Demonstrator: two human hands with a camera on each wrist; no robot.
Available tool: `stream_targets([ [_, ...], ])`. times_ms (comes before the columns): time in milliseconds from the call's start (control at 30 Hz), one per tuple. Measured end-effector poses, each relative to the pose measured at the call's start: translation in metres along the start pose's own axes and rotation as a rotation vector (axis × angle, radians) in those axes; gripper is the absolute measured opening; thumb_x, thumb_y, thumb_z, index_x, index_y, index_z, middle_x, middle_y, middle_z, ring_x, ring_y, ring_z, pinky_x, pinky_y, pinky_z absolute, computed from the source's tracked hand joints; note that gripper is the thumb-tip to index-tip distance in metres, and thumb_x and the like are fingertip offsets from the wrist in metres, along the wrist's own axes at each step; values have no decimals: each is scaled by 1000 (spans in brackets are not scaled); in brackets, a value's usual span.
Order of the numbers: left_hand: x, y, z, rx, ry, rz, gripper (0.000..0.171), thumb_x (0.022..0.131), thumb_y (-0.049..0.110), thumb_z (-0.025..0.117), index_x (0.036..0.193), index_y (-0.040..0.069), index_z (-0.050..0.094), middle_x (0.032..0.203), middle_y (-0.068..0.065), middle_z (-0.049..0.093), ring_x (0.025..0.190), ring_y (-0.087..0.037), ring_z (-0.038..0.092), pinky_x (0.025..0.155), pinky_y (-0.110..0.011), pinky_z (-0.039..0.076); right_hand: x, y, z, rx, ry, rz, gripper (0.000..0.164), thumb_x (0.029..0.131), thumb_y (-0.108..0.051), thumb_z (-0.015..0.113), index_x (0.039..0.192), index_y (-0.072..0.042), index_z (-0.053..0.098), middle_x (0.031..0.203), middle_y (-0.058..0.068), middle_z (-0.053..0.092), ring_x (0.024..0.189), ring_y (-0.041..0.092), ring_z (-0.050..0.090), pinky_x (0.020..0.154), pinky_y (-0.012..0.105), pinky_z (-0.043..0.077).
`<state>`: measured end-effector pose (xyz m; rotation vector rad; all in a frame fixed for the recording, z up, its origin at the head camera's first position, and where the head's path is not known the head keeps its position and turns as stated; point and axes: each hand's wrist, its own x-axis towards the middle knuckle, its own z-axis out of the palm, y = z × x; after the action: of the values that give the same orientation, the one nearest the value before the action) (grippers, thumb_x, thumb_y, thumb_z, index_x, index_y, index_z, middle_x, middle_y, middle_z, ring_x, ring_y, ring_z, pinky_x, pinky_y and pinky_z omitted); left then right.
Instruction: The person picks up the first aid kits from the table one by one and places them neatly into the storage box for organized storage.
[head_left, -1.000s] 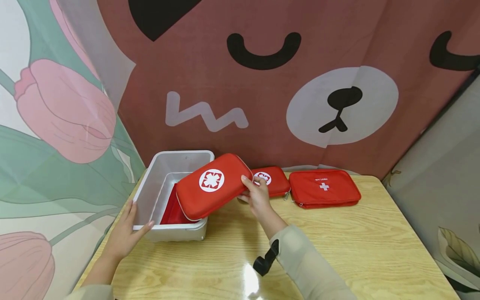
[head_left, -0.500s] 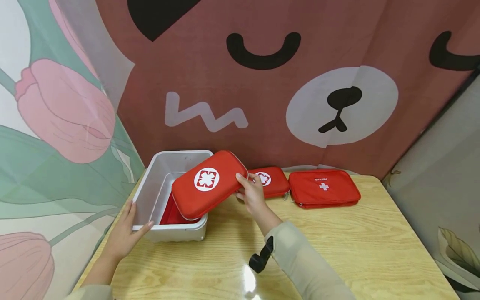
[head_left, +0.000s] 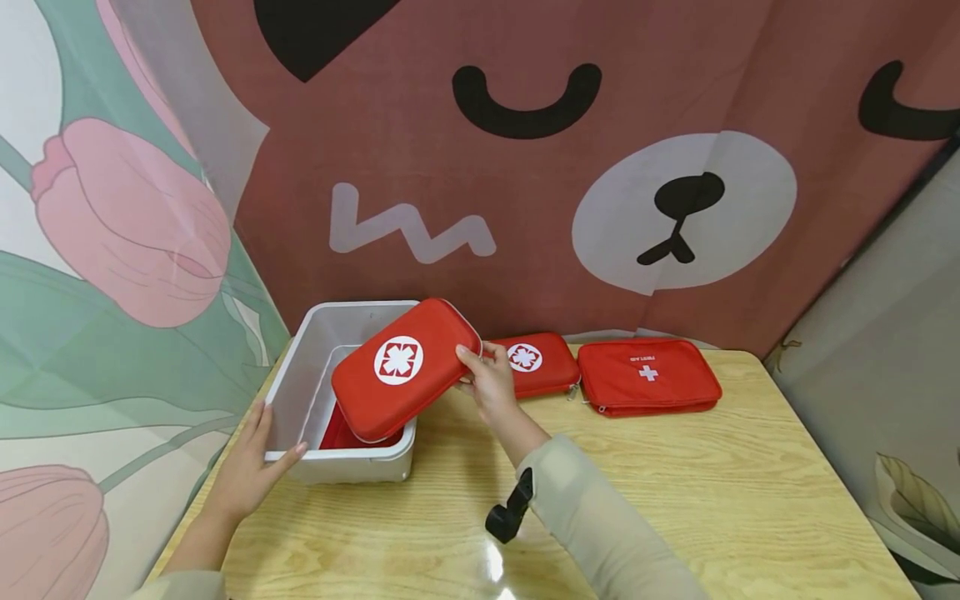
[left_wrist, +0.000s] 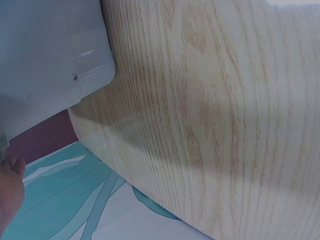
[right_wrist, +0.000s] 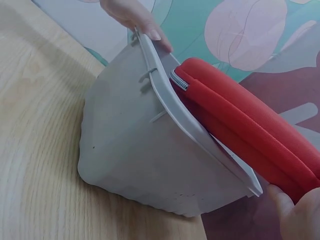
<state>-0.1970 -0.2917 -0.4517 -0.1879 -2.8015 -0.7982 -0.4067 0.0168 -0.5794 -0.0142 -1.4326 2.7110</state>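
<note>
My right hand (head_left: 491, 379) holds a red zippered first aid case (head_left: 397, 367) by its right end, thumb on top. The case is tilted over the grey plastic bin (head_left: 337, 465), its left end lower; in the right wrist view, the case's zipper edge is close above the bin's rim. Inside the bin lies another flat red item (head_left: 341, 429), mostly hidden under the case. At the bin's near left corner, my left hand (head_left: 247, 467) grips the rim, thumb over the front edge and fingers along the left side.
To the right, a second hard red case (head_left: 551, 367) with a white emblem lies against the wall cloth. Beside it is a soft red first aid pouch (head_left: 648, 387). Everything stands on a wooden table (head_left: 675, 492), and a printed bear cloth (head_left: 525, 208) hangs behind.
My right hand has moved left with the red case, bringing it farther over the bin. The left hand and the bin have stayed put.
</note>
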Motion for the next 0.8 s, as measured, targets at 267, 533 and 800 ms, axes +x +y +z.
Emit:
stream_targets([
  [267, 0, 0, 0, -6, 3, 8, 80, 82, 36, 54, 135, -5, 12, 141, -20, 4, 122, -45, 15, 89, -60, 20, -14, -19, 21, -1, -24, -21, 50, 71, -17, 71, 109, -13, 38, 96, 15, 57, 70, 29, 62, 54, 44, 49],
  [533, 1, 1, 2, -9, -2, 4, 80, 82, 36, 55, 135, -5, 13, 141, -19, 5, 121, -45, 16, 87, -61, 21, -1, 6, 22, -118, -28, 2, 56, 68, -33, 72, 113, -27, 39, 105, 7, 56, 77, 27, 61, 58, 45, 49],
  [800, 1, -2, 2, 2, -2, -9, 80, 81, 37, 55, 136, -4, 12, 142, -19, 4, 121, -45, 16, 86, -61, 22, 12, 28, 28, -86, -34, -40, 60, 65, -31, 74, 114, -22, 41, 102, 14, 55, 75, 36, 59, 56, 48, 48],
])
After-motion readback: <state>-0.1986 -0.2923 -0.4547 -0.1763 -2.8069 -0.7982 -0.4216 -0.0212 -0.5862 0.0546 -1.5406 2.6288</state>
